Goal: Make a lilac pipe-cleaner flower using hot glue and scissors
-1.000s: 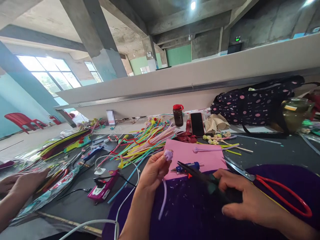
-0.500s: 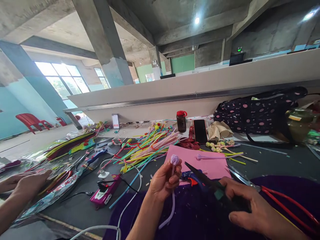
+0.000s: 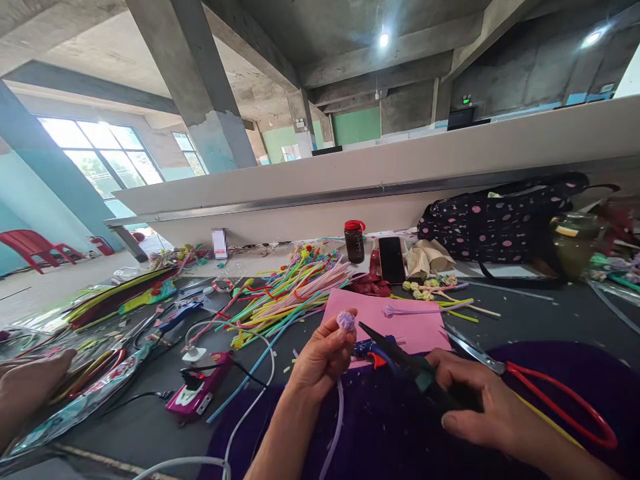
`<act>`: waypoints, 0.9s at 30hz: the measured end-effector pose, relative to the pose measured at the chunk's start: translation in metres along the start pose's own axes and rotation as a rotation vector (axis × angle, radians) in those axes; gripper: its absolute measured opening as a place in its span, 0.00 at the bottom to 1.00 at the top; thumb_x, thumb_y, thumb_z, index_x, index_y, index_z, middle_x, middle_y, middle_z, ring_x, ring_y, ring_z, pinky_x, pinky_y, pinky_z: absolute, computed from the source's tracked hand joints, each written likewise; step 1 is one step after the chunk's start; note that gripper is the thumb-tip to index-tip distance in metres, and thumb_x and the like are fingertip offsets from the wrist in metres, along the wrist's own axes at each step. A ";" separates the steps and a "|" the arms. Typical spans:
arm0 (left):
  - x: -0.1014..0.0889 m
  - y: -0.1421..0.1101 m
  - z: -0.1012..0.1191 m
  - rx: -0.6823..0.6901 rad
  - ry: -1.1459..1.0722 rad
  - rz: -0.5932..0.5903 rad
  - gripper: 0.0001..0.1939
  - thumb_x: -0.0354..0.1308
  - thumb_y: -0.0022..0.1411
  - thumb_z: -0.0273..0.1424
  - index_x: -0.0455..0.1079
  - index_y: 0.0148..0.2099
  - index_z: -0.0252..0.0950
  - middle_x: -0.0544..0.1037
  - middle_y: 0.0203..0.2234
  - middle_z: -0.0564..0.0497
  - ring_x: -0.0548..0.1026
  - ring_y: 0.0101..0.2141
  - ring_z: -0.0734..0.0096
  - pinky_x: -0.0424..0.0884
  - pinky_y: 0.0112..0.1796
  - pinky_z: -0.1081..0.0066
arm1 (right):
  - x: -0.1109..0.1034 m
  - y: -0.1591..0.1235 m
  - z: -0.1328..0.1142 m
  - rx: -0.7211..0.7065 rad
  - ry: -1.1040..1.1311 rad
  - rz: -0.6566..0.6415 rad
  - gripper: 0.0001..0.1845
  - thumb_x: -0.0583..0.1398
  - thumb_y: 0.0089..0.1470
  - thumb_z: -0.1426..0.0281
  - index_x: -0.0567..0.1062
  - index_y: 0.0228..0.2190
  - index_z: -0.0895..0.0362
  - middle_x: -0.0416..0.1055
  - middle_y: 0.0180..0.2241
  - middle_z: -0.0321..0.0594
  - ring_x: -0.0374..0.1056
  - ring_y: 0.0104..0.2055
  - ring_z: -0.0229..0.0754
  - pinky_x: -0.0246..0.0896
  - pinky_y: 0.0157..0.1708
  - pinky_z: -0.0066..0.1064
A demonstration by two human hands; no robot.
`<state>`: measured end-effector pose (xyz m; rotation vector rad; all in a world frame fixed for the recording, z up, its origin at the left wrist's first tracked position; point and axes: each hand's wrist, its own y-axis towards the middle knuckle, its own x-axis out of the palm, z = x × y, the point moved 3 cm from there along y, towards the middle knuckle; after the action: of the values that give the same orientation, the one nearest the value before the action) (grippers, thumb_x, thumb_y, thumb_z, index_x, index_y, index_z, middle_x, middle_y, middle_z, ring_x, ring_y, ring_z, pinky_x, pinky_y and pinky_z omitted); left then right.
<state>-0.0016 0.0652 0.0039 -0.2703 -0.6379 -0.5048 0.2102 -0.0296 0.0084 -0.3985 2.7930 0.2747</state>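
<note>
My left hand (image 3: 320, 360) pinches a lavender pipe-cleaner bud (image 3: 345, 322), its fuzzy stem (image 3: 336, 427) hanging down below the palm. Dark long-nose pliers (image 3: 400, 353) are in my right hand (image 3: 480, 400), their jaws pointing toward the bud but apart from it. Partly behind the pliers lies a blue tool with a red-orange trigger (image 3: 379, 361), apparently a glue gun. Under that tool is a pink sheet (image 3: 425, 337), where a second lavender bud on a stem (image 3: 415, 311) rests.
Red-handled scissors (image 3: 493, 363) lie beside my right hand. Pipe cleaners (image 3: 295, 293) are heaped beyond my left. A purple power strip (image 3: 200, 393) trails cables. Farther back stand a red-capped bottle (image 3: 355, 243), a phone (image 3: 392, 260) and a patterned bag (image 3: 495, 227). Another person's hand (image 3: 37, 380) is at left.
My left fingers have turned the bud and now grip closer to it; its stem hangs lower. The pliers stay near it. The view has shifted slightly, and the co-worker's hand has moved left.
</note>
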 end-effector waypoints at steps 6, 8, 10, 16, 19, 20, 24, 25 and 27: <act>0.003 -0.003 0.004 0.070 0.034 -0.003 0.20 0.63 0.46 0.36 0.71 0.41 0.30 0.68 0.23 0.51 0.56 0.16 0.87 0.48 0.13 0.84 | -0.001 -0.002 0.003 -0.004 -0.031 -0.003 0.08 0.59 0.40 0.69 0.62 0.21 0.56 0.64 0.32 0.36 0.60 0.34 0.42 0.54 0.32 0.30; 0.005 -0.004 0.005 0.073 0.045 0.005 0.20 0.63 0.47 0.36 0.72 0.40 0.29 0.68 0.23 0.50 0.57 0.17 0.86 0.47 0.13 0.84 | -0.002 -0.002 0.001 -0.001 -0.044 -0.006 0.08 0.59 0.40 0.69 0.62 0.22 0.56 0.64 0.33 0.37 0.61 0.35 0.43 0.55 0.34 0.30; 0.005 -0.004 0.006 0.063 0.047 -0.003 0.20 0.62 0.48 0.36 0.71 0.41 0.28 0.68 0.23 0.50 0.56 0.17 0.86 0.46 0.13 0.84 | -0.002 -0.003 -0.001 0.010 -0.055 0.004 0.08 0.59 0.40 0.69 0.62 0.22 0.56 0.64 0.34 0.37 0.61 0.36 0.44 0.55 0.35 0.31; 0.006 -0.003 0.004 0.019 0.067 -0.058 0.21 0.58 0.52 0.37 0.68 0.47 0.31 0.68 0.22 0.52 0.52 0.13 0.89 0.45 0.13 0.82 | -0.001 -0.003 -0.007 0.023 -0.033 0.002 0.09 0.59 0.40 0.69 0.62 0.21 0.56 0.64 0.32 0.37 0.61 0.34 0.42 0.55 0.31 0.29; 0.007 -0.003 0.004 0.045 0.079 -0.055 0.21 0.55 0.56 0.35 0.65 0.51 0.35 0.68 0.21 0.54 0.50 0.12 0.90 0.42 0.12 0.83 | -0.001 -0.003 -0.009 0.034 -0.012 0.009 0.08 0.59 0.40 0.68 0.62 0.21 0.56 0.63 0.32 0.36 0.60 0.34 0.42 0.55 0.32 0.29; 0.007 -0.003 0.005 0.058 0.086 -0.045 0.20 0.55 0.56 0.34 0.64 0.52 0.36 0.68 0.21 0.54 0.50 0.12 0.90 0.42 0.12 0.83 | -0.001 -0.003 -0.010 0.039 -0.002 -0.003 0.08 0.59 0.39 0.68 0.63 0.22 0.56 0.63 0.32 0.36 0.60 0.35 0.42 0.55 0.33 0.29; 0.005 -0.002 0.007 0.080 0.102 0.007 0.21 0.60 0.52 0.34 0.67 0.49 0.36 0.67 0.22 0.54 0.56 0.15 0.88 0.44 0.13 0.84 | 0.001 -0.003 -0.012 0.077 0.026 -0.049 0.09 0.59 0.37 0.69 0.64 0.25 0.56 0.63 0.31 0.36 0.61 0.34 0.42 0.55 0.32 0.29; 0.004 -0.002 0.008 0.083 0.101 0.020 0.22 0.62 0.49 0.34 0.68 0.47 0.34 0.66 0.22 0.53 0.59 0.16 0.87 0.46 0.14 0.84 | 0.001 -0.003 -0.013 0.080 0.032 -0.060 0.09 0.59 0.37 0.69 0.64 0.25 0.56 0.63 0.31 0.36 0.61 0.34 0.42 0.55 0.32 0.28; 0.003 -0.002 0.009 0.095 0.107 0.046 0.22 0.65 0.45 0.33 0.70 0.45 0.32 0.66 0.22 0.54 0.60 0.18 0.86 0.49 0.16 0.84 | 0.001 -0.002 -0.014 0.077 0.045 -0.074 0.08 0.58 0.38 0.70 0.64 0.25 0.56 0.63 0.31 0.36 0.61 0.34 0.42 0.56 0.33 0.28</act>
<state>-0.0048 0.0659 0.0127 -0.1665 -0.5487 -0.4409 0.2057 -0.0351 0.0207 -0.4939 2.8146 0.1428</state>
